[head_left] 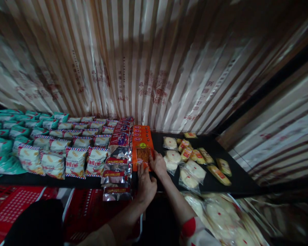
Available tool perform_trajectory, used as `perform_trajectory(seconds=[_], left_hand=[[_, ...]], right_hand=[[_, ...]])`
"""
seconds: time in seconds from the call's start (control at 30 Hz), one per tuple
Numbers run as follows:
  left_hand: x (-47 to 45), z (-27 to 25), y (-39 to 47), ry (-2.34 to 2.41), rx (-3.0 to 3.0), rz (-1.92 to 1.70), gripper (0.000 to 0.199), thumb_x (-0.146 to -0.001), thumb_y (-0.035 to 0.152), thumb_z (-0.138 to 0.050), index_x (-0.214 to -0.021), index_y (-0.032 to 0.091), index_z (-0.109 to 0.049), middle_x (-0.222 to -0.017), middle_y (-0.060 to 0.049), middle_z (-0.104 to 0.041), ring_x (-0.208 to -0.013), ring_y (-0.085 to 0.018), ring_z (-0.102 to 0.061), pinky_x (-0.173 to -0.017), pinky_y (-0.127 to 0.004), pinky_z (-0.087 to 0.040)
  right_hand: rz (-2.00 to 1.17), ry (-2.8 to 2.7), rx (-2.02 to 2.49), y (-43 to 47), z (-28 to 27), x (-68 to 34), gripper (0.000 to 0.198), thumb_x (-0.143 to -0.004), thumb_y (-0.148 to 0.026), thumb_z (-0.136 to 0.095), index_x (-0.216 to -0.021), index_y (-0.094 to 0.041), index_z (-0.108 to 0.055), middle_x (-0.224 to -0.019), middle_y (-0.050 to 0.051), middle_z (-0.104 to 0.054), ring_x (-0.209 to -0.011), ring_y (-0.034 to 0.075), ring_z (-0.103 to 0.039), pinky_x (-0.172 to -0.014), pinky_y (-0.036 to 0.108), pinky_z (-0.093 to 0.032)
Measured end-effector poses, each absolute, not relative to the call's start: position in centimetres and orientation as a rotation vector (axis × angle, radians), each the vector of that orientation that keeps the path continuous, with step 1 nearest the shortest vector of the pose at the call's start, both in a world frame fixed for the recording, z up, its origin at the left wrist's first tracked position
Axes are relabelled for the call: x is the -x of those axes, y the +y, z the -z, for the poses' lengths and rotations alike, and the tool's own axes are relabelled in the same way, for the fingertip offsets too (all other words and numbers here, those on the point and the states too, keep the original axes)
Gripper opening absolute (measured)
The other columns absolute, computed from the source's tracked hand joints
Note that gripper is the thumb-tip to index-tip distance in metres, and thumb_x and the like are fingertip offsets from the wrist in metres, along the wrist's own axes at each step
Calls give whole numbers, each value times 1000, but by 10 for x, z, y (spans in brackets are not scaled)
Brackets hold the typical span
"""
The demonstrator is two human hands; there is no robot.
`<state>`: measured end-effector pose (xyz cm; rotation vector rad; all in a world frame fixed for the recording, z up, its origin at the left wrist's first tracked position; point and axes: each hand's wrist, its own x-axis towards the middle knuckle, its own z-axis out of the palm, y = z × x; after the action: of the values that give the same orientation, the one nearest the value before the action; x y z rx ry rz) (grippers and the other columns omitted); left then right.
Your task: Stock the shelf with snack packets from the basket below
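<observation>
An orange snack packet with a clear window lies on the black shelf, long side running toward the back wall. My left hand rests at its near end, fingers stretched out over the lower edge and touching it. My right hand closes on the packet's lower right edge; some of its fingertips are hidden. Directly left of the orange packet is an overlapping row of dark red and silver snack packets, the nearest ones jutting past the shelf's front edge.
White bags with striped edges and teal bags stand in rows at left. Round pale cakes in clear wrap and small yellow packets lie at right. Red baskets sit below, with more wrapped flat cakes. A pleated curtain hangs behind.
</observation>
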<state>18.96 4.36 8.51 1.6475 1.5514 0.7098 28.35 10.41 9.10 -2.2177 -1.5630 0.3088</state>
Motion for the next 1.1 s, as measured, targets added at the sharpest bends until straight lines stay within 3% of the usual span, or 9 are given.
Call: perform_trajectory(seconds=[0.2, 0.4, 0.53, 0.8, 0.97, 1.1], left_hand=[[-190, -82, 45, 1567, -1659, -718, 57, -67, 5, -47, -124, 6, -54, -142, -14, -42, -139, -26, -22, -116, -40, -18], [-189, -81, 46, 1567, -1628, -707, 56, -68, 7, -49, -124, 7, -54, -144, -15, -38, -139, -27, -22, -116, -42, -19], [-189, -79, 48, 1571, -1649, -689, 55, -68, 5, -49, -123, 3, -54, -143, -17, -39, -138, -28, -23, -116, -42, -18], [-182, -87, 26, 1538, -1706, -789, 51, -71, 5, -47, -121, 8, -56, -139, -14, -46, -137, -27, -27, -115, -42, -23], [-160, -99, -9, 1366, -1668, -850, 37, -81, 8, -37, -106, 15, -62, -106, -10, -66, -102, -21, -59, -94, -33, -46], [-134, -92, -38, 1217, -1586, -850, 29, -82, 11, -39, -87, 20, -65, -86, -4, -69, -82, -17, -63, -80, -27, -48]], right_hand=[[-186, -1647, 2215, 100, -88, -281, 39, -89, -26, -39, -121, -11, -55, -103, 16, -60, -91, 22, -60, -82, 30, -45], [-95, -1766, 2209, 99, -87, -277, 42, -86, -26, -44, -124, -12, -54, -120, 18, -53, -104, 28, -51, -92, 37, -39], [-98, -1796, 2187, 99, -85, -275, 43, -87, -25, -42, -127, -14, -53, -126, 16, -52, -108, 28, -49, -93, 36, -39], [-35, -1713, 2000, 86, -86, -277, 43, -88, -26, -38, -124, -10, -55, -133, 19, -46, -123, 28, -41, -102, 42, -36], [-75, -1528, 1753, 45, -87, -269, 40, -89, -34, -37, -112, -13, -61, -125, 16, -55, -115, 25, -51, -98, 42, -42], [-180, -1532, 1670, -3, -79, -255, 36, -90, -35, -37, -105, -15, -63, -111, 14, -63, -106, 23, -57, -96, 43, -44]])
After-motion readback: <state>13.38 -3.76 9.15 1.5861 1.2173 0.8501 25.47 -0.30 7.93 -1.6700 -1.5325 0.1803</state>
